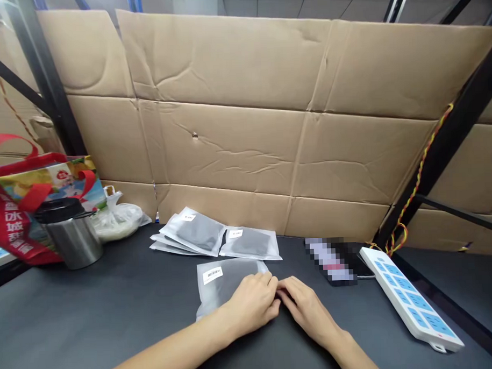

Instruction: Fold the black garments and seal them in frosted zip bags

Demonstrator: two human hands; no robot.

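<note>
A frosted plastic bag (233,279) with dark contents and a white barcode label lies flat on the black tabletop in front of me. My left hand (256,301) lies over its right part, fingers curled and pinching at the right edge. Against it, my right hand (307,309) has thumb and fingers pinched together at the same edge; the exact grip there is hidden. Just behind lie a small stack of similar labelled bags (195,234) and, beside it, another such bag (252,243).
A steel flask (76,239), a red carry bag (13,214) and a knotted clear plastic bag (120,218) stand at left. On the right are a pixelated phone-like object (331,262) and a white power strip (411,297). A cardboard wall (228,136) closes the back.
</note>
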